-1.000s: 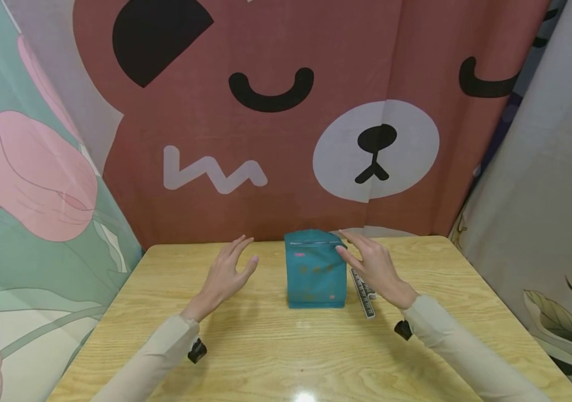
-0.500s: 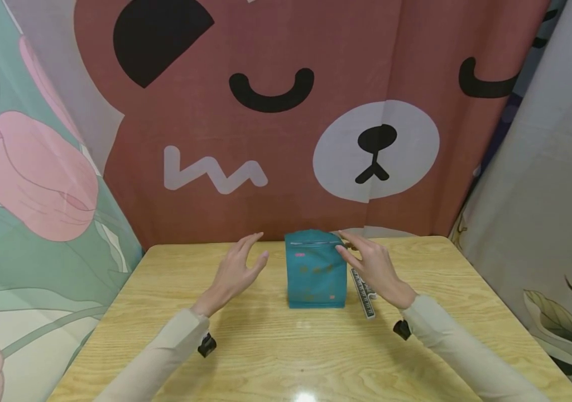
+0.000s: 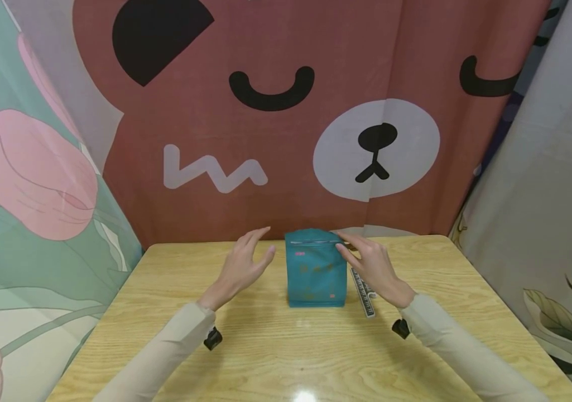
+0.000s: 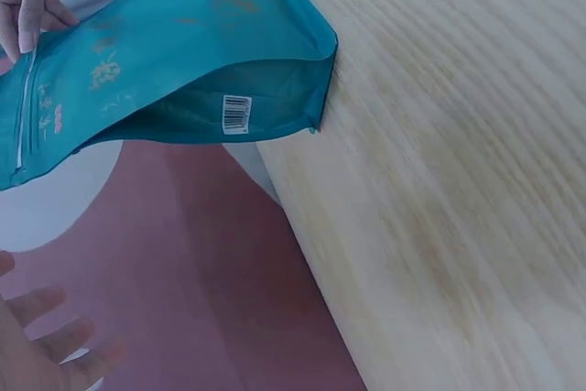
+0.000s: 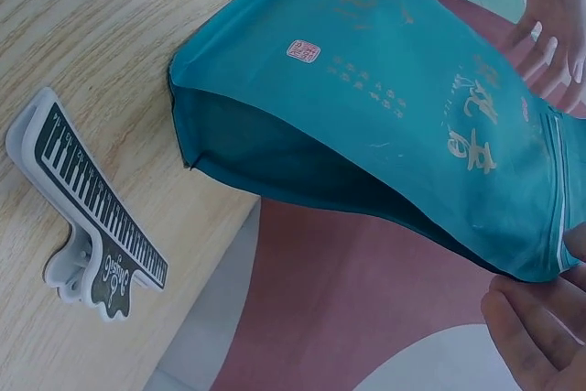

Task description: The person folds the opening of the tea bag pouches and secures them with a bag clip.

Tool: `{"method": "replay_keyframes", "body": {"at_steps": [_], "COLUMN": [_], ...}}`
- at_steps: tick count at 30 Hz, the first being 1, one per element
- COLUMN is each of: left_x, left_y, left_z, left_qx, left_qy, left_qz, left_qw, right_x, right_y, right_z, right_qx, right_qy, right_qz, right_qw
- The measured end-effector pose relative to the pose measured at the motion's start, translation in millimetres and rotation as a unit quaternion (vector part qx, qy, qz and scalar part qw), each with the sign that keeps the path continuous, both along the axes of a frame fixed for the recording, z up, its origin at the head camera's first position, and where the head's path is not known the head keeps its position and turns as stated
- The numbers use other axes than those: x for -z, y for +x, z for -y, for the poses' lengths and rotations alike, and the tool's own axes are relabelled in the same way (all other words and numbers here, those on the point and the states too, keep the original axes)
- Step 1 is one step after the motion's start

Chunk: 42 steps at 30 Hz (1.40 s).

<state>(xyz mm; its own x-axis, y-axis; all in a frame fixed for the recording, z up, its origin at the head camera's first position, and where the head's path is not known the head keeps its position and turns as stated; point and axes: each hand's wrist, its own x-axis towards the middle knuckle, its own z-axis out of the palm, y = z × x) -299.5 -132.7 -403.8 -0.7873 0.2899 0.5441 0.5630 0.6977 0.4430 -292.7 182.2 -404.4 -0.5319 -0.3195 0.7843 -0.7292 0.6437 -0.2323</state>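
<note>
A teal stand-up pouch (image 3: 316, 273) with gold lettering stands upright near the far edge of the table. A zip strip runs across its top, and the left wrist view shows a barcode on its side gusset. My right hand (image 3: 375, 267) pinches the pouch's upper right edge, thumb in front and fingers behind, as the right wrist view shows. To the left of the pouch, my left hand (image 3: 240, 268) is held apart from it with relaxed, spread fingers. A white clip (image 5: 96, 217) with a piano-key print lies on the table just right of the pouch.
The light wooden table (image 3: 286, 352) ends at a bear-print curtain (image 3: 275, 145) behind the pouch. Floral fabric (image 3: 34, 184) hangs at the left and a pale curtain (image 3: 547, 195) at the right. A black device is on each wrist.
My left hand has moved right, closer to the pouch. My right hand has stayed nearly still at the pouch's upper right edge. The pouch and the clip have not moved.
</note>
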Motion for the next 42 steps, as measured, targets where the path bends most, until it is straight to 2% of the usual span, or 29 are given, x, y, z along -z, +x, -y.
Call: {"method": "replay_keyframes", "body": {"at_steps": [8, 17, 26, 34, 42], "left_x": [-8.4, -13.7, -19.3, -21.7, -30.0], "left_y": [-2.1, -3.5, -3.2, -5.1, -4.8], "left_z": [-14.4, -27.6, -36.9, -46.2, -58.8], "left_qx": [0.022, 0.037, 0.049, 0.068, 0.071], "left_qy": [-0.004, -0.007, -0.012, -0.005, -0.043], "left_qz": [-0.04, -0.069, -0.068, -0.086, -0.122], "left_qw": [0.9989, 0.9969, 0.9965, 0.9939, 0.989], "right_x": [-1.3, -1.4, -3.0, -3.3, -3.3], "right_y": [-0.1, 0.3, 1.2, 1.5, 0.5], "right_z": [1.3, 3.0, 4.1, 4.2, 3.2], "right_qx": [0.008, 0.013, 0.021, 0.021, 0.018], "right_qy": [0.001, 0.0, 0.007, 0.008, 0.011], "right_qz": [-0.001, -0.013, -0.011, -0.006, -0.003], "right_qw": [1.0, 0.9998, 0.9997, 0.9997, 0.9998]}}
